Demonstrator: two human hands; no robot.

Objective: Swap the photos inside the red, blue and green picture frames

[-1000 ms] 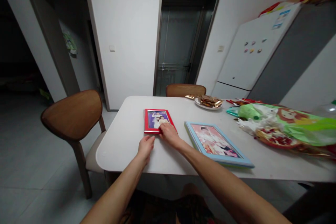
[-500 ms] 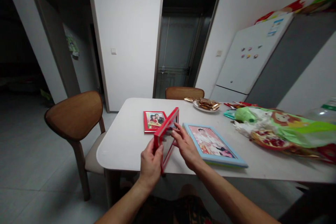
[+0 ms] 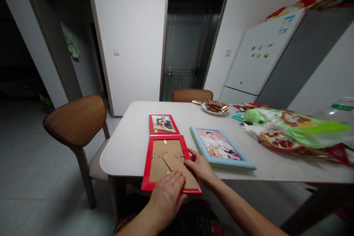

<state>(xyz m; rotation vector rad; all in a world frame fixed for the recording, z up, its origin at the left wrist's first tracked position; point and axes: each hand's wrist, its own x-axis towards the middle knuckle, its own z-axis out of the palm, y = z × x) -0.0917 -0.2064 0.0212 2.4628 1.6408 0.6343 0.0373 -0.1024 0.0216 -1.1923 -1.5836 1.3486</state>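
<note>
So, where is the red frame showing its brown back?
In the head view, the red frame is at lower centre by the table's near edge, with the left hand on it and the blue frame to its right.

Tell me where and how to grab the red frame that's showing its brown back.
I'd hold the red frame by its near edge, coming from your side, pinching above and below: this end appears to reach past the table, leaving room below, while the far edge is crowded by the other red frame.
</note>
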